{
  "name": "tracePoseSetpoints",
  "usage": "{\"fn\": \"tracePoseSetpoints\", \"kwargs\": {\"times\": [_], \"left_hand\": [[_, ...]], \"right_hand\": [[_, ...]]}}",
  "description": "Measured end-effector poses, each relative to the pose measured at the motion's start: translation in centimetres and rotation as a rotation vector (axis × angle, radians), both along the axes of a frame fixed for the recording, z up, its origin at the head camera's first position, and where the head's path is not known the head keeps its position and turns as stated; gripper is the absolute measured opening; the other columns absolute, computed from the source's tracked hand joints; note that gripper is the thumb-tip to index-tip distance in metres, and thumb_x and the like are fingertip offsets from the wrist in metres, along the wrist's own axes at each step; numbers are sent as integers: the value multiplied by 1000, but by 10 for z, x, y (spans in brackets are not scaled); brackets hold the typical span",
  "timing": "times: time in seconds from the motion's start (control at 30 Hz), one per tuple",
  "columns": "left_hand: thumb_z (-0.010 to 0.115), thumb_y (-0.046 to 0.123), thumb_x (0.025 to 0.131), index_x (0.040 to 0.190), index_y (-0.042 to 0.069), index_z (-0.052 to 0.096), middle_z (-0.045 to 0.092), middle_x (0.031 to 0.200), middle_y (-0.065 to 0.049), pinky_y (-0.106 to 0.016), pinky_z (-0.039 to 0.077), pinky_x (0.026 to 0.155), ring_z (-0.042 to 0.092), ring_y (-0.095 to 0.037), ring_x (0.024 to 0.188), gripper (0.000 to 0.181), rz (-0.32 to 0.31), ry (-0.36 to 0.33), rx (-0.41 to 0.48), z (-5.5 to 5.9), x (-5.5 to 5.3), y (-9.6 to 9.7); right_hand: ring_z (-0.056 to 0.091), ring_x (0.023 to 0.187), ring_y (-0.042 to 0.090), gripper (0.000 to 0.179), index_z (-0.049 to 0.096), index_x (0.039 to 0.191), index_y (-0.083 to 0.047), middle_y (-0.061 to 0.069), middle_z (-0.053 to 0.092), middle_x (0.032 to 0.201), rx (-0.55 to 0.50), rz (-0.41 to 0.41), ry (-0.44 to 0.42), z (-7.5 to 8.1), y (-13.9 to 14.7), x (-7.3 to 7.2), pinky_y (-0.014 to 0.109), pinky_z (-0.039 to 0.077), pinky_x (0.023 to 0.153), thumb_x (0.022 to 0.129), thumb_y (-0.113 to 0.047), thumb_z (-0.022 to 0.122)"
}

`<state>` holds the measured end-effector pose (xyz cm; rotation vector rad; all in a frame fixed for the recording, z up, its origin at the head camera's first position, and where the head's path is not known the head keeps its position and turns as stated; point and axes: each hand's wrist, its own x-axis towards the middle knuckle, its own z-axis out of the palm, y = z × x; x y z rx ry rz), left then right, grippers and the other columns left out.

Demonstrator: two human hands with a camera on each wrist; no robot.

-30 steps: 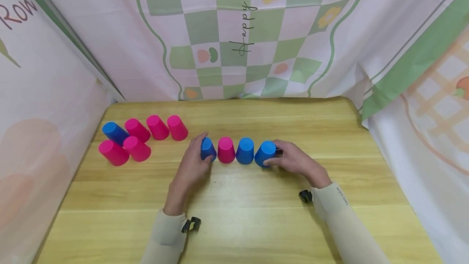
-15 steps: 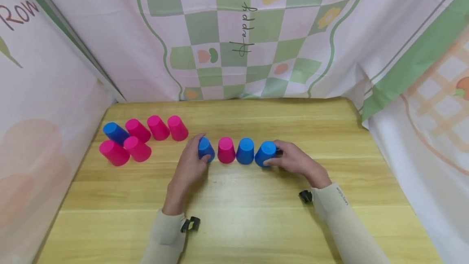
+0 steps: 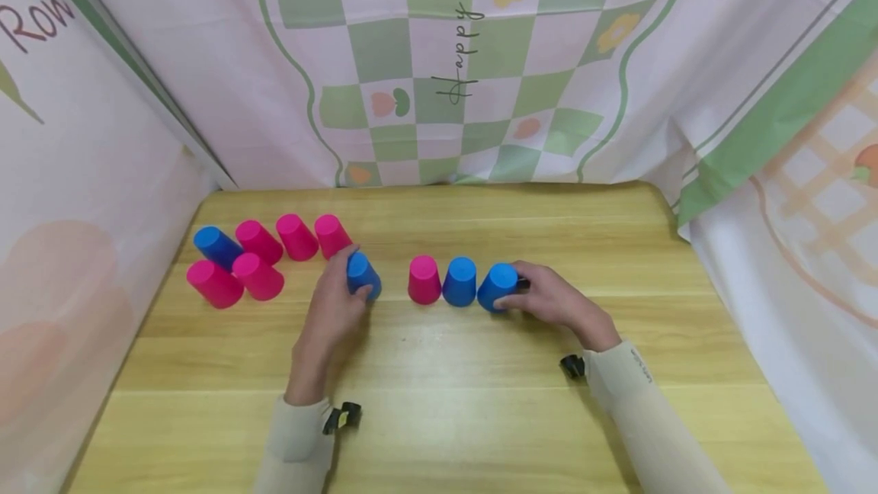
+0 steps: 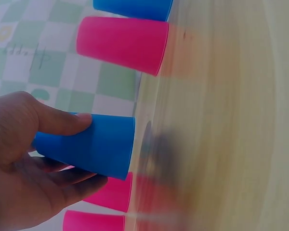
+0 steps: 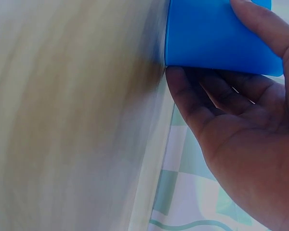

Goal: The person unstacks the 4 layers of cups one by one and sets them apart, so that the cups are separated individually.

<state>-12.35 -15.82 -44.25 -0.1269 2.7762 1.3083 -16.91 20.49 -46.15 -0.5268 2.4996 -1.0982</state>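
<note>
My left hand (image 3: 334, 302) grips an upside-down blue cup (image 3: 363, 276), thumb on the near side and fingers round the far side. In the left wrist view, a narrow gap shows between the rim of this blue cup (image 4: 103, 144) and its dark reflection on the tabletop. My right hand (image 3: 552, 301) holds another upside-down blue cup (image 3: 498, 287) at the right end of a short row, thumb and fingers on either side. That blue cup (image 5: 212, 36) has its rim at the table surface in the right wrist view. A pink cup (image 3: 424, 280) and a blue cup (image 3: 459, 282) complete the row.
Several upside-down cups stand at the back left: a blue cup (image 3: 218, 248), pink cups including one (image 3: 332, 235) just behind my left hand, and two pink cups in front. The wooden table (image 3: 446, 402) is bordered by patterned curtains (image 3: 439, 59).
My left hand has moved left with its blue cup, away from the pink cup in the row and toward the back-left group. My right hand and its cup have stayed in place.
</note>
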Motion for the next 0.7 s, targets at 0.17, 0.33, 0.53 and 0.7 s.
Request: {"fn": "tracePoseSetpoints", "kwargs": {"times": [0.17,0.33,0.53,0.7], "left_hand": [[66,8,92,153,18,28,37,150,-10,-60,40,105,35,-36,137,72,37,15,18,-1,2,-13],[66,7,91,153,16,28,37,150,-12,-61,39,106,34,-38,138,73,92,21,13,0,3,-25],[65,9,92,153,15,27,36,152,-13,-62,39,105,33,-38,139,73,153,-4,16,4,3,-37],[65,8,92,154,13,26,36,153,-13,-61,35,109,32,-37,141,73,214,18,34,7,1,-50]], "right_hand": [[55,88,22,32,63,105,-24,-2,63,97,0,2,1,1,0,0,37,50,84,83,-43,76],[55,88,22,31,63,104,-24,-2,63,97,2,-3,1,1,0,0,37,50,84,83,-42,76],[55,89,23,31,63,105,-23,-1,63,98,-19,1,3,1,0,0,38,50,85,84,-41,76],[55,89,23,31,63,105,-23,-1,63,98,-22,5,1,1,0,0,38,50,85,84,-41,76]]}}
